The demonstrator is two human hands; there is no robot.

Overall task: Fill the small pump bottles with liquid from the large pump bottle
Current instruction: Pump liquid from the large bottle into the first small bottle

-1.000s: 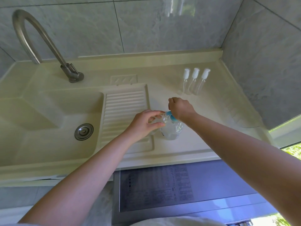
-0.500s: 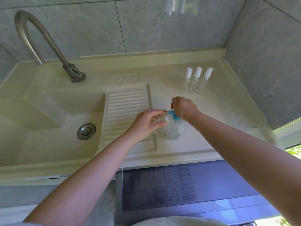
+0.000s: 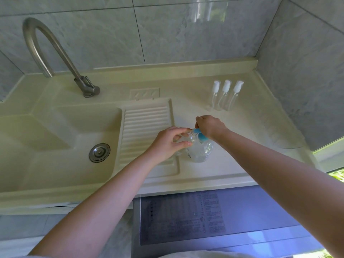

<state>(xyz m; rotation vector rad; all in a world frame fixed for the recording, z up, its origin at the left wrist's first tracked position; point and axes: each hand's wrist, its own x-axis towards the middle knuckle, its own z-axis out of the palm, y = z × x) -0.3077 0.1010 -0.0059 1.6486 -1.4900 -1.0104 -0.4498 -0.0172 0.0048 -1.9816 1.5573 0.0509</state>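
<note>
On the pale cream sink surface point(image 3: 232, 164) stands the large clear pump bottle with a blue pump point(image 3: 202, 149). The right hand point(image 3: 210, 125) grips the pump; the left hand point(image 3: 171, 142) pinches a small clear bottle point(image 3: 186, 139) under the spout. This looks like the first filling: three small white-capped bottles point(image 3: 226, 95) wait, seemingly empty.

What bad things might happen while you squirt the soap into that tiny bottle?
1. The small clear bottle in the left hand has a narrow mouth right at the blue pump, so liquid may miss and run onto the counter.
2. The right hand pushes on top of the large pump bottle, which nothing else steadies; it might tip.
3. Slippery fingers may drop the small bottle.
</note>
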